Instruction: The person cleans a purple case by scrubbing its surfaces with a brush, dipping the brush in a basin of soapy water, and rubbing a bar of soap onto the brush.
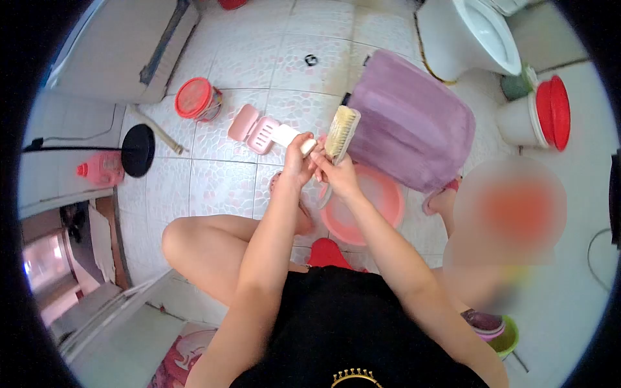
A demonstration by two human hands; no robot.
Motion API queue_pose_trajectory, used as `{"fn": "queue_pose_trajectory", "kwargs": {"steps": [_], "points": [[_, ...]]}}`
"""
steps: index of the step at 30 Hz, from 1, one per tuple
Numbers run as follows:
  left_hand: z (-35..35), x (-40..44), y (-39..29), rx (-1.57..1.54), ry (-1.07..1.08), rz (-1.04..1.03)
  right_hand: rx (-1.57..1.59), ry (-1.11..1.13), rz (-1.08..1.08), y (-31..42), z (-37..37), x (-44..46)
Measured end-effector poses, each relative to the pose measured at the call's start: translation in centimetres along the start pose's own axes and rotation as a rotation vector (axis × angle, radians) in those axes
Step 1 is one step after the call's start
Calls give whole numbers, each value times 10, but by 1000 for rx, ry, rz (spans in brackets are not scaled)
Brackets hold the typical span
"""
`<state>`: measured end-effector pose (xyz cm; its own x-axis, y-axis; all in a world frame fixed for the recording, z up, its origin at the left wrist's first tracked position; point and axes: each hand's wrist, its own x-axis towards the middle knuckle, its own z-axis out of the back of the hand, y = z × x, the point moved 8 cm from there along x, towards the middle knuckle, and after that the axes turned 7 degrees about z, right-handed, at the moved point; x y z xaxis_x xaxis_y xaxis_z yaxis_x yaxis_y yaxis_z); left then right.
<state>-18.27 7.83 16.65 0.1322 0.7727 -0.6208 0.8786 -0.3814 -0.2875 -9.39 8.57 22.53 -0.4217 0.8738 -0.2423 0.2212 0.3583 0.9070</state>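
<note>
My left hand [297,161] is closed around a pale bar of soap [308,147]. In my right hand [337,173] is a scrub brush [339,137], its cream bristles facing up and toward the left. Both hands are close together, fingers nearly touching, above the tiled floor. Just beyond the left hand lies an open pink soap dish [262,136] with a slotted tray. A white piece [282,134] is between that dish and my hand; what it is I cannot tell. Below the right hand stands a pink basin [394,207], partly hidden by my forearm.
A purple suitcase-like case [411,123] lies right of the brush. Red-lidded tub [194,98] and pink bottle [102,169] are at left. A toilet [482,35] and a white bucket [521,123] with a red top stand at right. Another person's blurred figure is beside me.
</note>
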Motion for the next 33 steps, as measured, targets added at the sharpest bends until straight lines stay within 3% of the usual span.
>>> {"fn": "queue_pose_trajectory", "kwargs": {"steps": [2,5,12,21,27,30,33], "points": [[36,13,-12,-167,-106,32,-55,0,-56,-24,-5,8],[96,58,-24,-526,-100,28,-149,-12,-148,-52,-1,8],[168,117,-37,-646,31,124,-345,-8,-234,-54,19,-7],[186,148,-42,-745,129,242,-350,-20,-329,-56,21,-7],[172,149,-21,-843,395,293,-371,11,-339,-53,26,-8],[176,144,-9,-798,223,290,-379,1,-318,-44,34,-18],[142,127,0,-741,293,401,-385,19,-297,-32,42,-33]]}}
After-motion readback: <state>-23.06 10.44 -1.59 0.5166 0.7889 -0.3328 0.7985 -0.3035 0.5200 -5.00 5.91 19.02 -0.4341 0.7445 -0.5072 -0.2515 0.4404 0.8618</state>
